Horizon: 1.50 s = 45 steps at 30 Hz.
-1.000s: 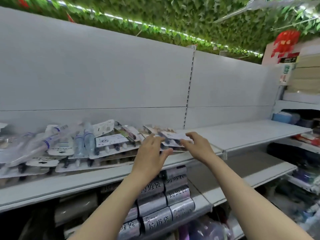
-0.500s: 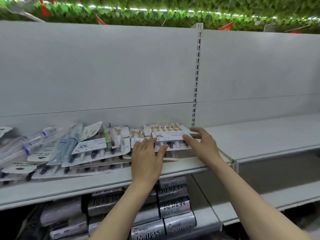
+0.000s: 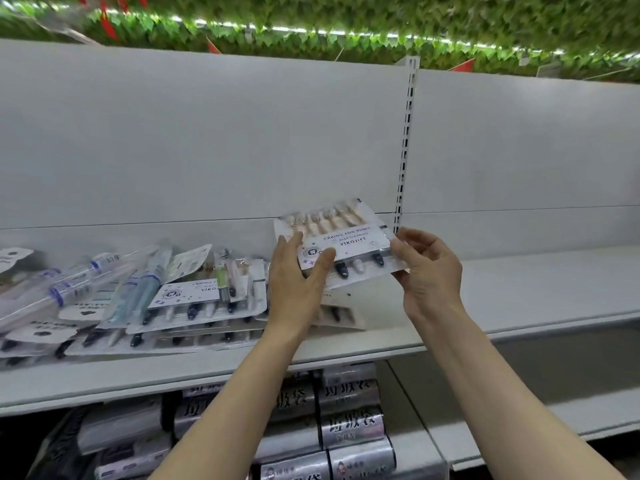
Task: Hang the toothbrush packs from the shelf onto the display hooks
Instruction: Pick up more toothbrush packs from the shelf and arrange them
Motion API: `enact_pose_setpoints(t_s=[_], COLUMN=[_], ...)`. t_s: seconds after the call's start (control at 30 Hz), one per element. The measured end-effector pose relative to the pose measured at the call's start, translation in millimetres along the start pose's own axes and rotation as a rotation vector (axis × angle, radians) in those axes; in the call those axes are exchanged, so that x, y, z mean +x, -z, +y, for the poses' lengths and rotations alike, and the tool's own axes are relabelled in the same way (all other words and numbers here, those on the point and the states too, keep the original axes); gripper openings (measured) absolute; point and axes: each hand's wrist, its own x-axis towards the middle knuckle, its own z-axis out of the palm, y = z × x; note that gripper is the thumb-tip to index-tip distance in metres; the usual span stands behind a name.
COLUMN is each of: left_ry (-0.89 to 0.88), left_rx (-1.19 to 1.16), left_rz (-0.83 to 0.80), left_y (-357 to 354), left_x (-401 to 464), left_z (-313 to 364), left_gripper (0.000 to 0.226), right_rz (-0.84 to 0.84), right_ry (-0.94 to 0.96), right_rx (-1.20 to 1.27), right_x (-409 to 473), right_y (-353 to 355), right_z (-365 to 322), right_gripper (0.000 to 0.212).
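A clear plastic toothbrush pack (image 3: 341, 244) with a white printed card is held tilted between the left hand (image 3: 298, 282) and right hand (image 3: 429, 271), edges pinched.

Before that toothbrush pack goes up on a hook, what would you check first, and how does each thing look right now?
1. Pack held on both sides: ok. The left hand and the right hand grip the toothbrush pack at its ends.
2. Pack lifted off the pile on the shelf: ok, it is raised and tilted.
3. Hang hole found on the pack: cannot tell, none is plainly visible.
4. Display hook within sight: not ok, the back panel shows no hooks.
5. Way upward free: ok, nothing sits between the pack and the panel.
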Motion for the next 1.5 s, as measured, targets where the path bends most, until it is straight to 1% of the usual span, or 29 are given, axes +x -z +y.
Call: enact_pose_setpoints(t_s=[0.1,0.17,0.27,0.33,0.4,0.47,0.5,0.53,0.6,0.67,0.7,0.77,0.83,1.0,1.03,1.1,1.2,1.33,1.4,1.5], left_ry=[0.082,0.135,0.243,0.312,0.344,0.337,0.321,0.297,0.253,0.222,0.226,0.232,0.234,0.255,0.253,0.242,0.231,0.217,0.212,0.211], left_rx=[-0.119,-0.156,-0.18,-0.283,-0.325,-0.321,-0.318,-0.304,-0.262,-0.232,-0.226,-0.206,-0.191,-0.171,-0.172,-0.166,-0.15,-0.173,-0.187,-0.208], left_rz=[0.032,0.036,0.052,0.032,0.022,0.041,0.073,0.108,0.162,0.181,0.181,0.169,0.144,0.133,0.131,0.127,0.121,0.125,0.126,0.117], left_y=[8,14,26,36,47,58,64,70,83,94,99,106,109,111,111,112,111,113,115,117], left_x=[3,6,12,15,14,14,15,15,15,14,12,9,6,5,5,6,7,9,9,10], left_z=[9,14,15,10,7,6,5,3,-1,-11,-15,-23,-29,-37,-38,-40,-42,-44,-45,-47], left_gripper=[0.094,0.105,0.109,0.103,0.086,0.068,0.064,0.066,0.074,0.063,0.055,0.05,0.052,0.045,0.044,0.044,0.047,0.046,0.048,0.043], right_rz=[-0.032,-0.075,-0.125,-0.163,-0.21,-0.269,-0.3,-0.332,-0.405,-0.501,-0.561,-0.665,-0.716,-0.735,-0.743,-0.725,-0.649,-0.55,-0.507,-0.475], right_ry=[0.045,0.052,0.05,0.061,0.074,0.071,0.057,0.04,0.026,0.004,-0.034,-0.133,-0.157,-0.07,-0.062,-0.053,-0.014,0.004,-0.031,-0.125], right_rx=[0.066,0.077,0.06,0.065,0.047,-0.016,-0.065,-0.137,-0.389,-0.71,-0.823,-0.902,-0.947,-1.111,-1.125,-1.086,-1.012,-0.975,-0.949,-0.894], right_x=[-4,-6,-6,-7,-9,-9,-8,-7,-4,-3,-4,-7,-7,-4,-5,-7,-11,-17,-18,-22], right_y=[-4,-5,-7,-10,-15,-17,-16,-14,-7,1,4,9,10,5,5,7,6,1,0,-1], right_z=[1,3,11,16,19,24,27,29,35,43,49,59,67,68,68,67,63,59,58,56], right_gripper=[0.025,0.027,0.033,0.036,0.04,0.046,0.05,0.056,0.065,0.069,0.073,0.087,0.099,0.119,0.12,0.112,0.102,0.105,0.108,0.106])
